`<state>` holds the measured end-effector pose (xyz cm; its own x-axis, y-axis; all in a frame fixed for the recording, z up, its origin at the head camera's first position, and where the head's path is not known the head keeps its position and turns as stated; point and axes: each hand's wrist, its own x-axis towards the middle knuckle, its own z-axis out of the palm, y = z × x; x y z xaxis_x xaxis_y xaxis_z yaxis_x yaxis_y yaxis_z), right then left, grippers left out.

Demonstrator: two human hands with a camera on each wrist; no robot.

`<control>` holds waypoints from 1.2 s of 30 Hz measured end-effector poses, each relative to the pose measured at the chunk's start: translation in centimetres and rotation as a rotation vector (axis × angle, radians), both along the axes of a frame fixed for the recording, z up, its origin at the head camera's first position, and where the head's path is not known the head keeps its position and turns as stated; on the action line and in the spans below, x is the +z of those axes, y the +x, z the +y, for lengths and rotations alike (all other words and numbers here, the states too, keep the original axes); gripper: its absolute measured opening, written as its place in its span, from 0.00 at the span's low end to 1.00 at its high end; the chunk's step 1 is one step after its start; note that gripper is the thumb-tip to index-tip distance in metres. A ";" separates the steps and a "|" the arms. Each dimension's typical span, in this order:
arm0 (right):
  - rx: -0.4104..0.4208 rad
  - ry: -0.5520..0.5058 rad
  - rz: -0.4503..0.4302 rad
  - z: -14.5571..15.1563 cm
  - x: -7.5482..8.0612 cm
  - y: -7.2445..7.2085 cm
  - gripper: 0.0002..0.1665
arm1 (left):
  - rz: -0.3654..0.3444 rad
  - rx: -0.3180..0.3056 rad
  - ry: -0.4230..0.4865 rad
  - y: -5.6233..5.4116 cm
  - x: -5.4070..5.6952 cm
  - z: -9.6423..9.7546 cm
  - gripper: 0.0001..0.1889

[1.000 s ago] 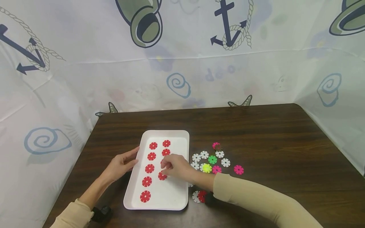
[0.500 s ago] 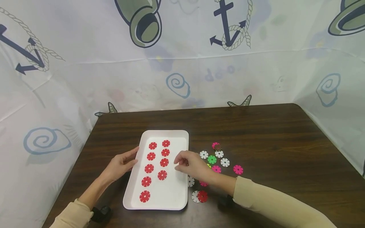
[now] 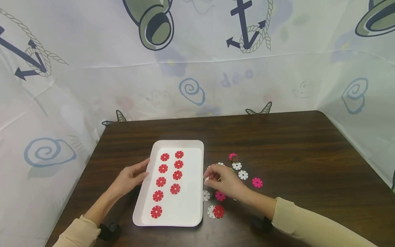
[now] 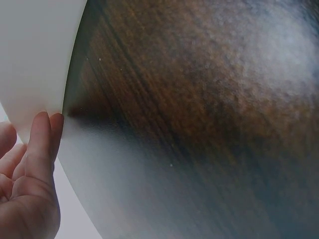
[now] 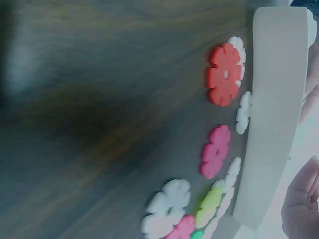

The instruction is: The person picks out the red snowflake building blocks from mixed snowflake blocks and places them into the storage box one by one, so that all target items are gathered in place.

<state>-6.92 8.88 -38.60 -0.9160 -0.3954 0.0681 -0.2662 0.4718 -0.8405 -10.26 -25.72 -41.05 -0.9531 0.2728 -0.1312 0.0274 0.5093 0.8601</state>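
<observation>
My left hand touches the left rim of a white tray. In the left wrist view its fingertips lie against the tray's outer wall. Red notched flower-shaped discs lie in the tray in two columns, the left column longer than the right. My right hand hovers just past the tray's right edge, over loose discs. Its fingers are bent, the thumb stands apart from them, and nothing shows between them. The hand hides part of the pile.
Right of the tray, loose discs lie on the dark wooden table: white, pink, and a red disc overlapping a white one. A yellow disc shows in the right wrist view. Behind the table hangs a printed curtain.
My right hand has left a red disc in the tray's right column and moved right, out over the loose discs. My left hand stays at the tray's edge.
</observation>
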 end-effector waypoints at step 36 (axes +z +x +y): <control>0.192 0.048 0.001 3.1 -3.6 3.3 0.12 | 0.005 -0.012 -0.018 -0.1 0.1 -0.1 0.33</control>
<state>-3.63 11.95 -42.21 -0.8236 -0.5653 0.0460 -0.3559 0.4521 -0.8179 -10.33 -25.78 -40.95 -0.9505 0.2818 -0.1311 0.0382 0.5243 0.8507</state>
